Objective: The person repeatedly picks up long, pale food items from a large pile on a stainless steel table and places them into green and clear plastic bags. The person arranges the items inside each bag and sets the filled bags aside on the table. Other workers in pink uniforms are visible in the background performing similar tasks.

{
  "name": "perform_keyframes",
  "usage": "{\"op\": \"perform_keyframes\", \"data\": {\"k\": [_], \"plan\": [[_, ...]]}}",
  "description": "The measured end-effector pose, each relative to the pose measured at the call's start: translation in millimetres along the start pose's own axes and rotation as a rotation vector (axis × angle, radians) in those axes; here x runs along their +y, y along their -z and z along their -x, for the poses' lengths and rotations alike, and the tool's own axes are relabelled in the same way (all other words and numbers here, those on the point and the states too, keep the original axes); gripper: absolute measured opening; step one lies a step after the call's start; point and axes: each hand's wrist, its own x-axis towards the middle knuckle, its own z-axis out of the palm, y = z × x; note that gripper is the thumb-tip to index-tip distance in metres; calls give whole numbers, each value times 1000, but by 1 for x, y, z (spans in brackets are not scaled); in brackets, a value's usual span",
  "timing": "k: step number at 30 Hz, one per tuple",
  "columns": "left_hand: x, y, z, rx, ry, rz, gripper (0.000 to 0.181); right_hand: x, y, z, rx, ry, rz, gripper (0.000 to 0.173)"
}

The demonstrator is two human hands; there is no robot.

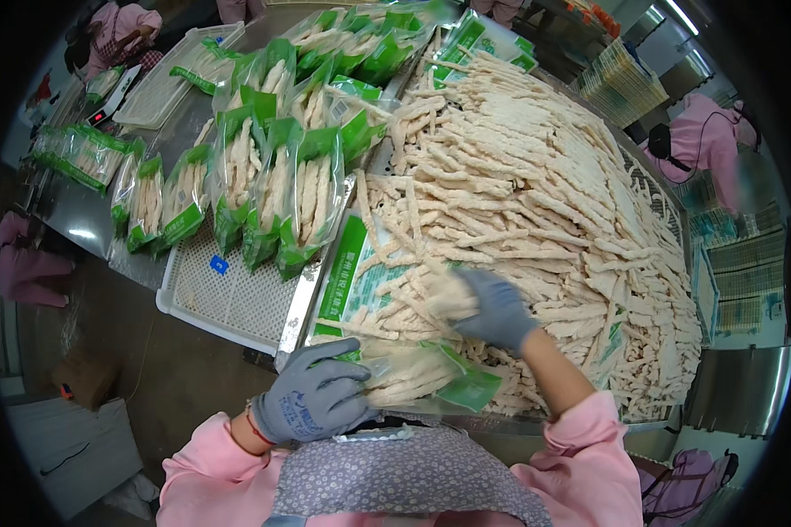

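Note:
My left hand (pixel 310 392), in a grey coated glove, holds the left end of a clear and green plastic bag (pixel 409 385) at the table's front edge. Long pale dried food sticks fill this bag, which lies on its side. Above it, my gloved right hand (pixel 494 313) grips a bundle of the same sticks (pixel 449 296), blurred by motion. Around and beyond that hand spreads a large heap of loose sticks (pixel 514 191). Flat printed green-and-white bags (pixel 343 277) lie partly under the heap's left edge.
Filled bags (pixel 313 197) stand and lie to the left, some over a white perforated tray (pixel 231 290) with a blue tag. Farther left are another white tray (pixel 151 99) and a scale (pixel 115 95). Co-workers in pink (pixel 705 145) are around the table. Stacked crates (pixel 623 82) stand at back right.

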Motion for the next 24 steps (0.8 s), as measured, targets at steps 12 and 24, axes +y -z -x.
{"op": "perform_keyframes", "data": {"k": [12, 24], "plan": [[-9, 16, -35, -4, -196, -132, 16, 44, -75, -5, 759, -230, -942, 36], [-23, 3, -77, -22, -297, -178, 14, -60, 61, 45, -8, 246, -721, 52]]}}
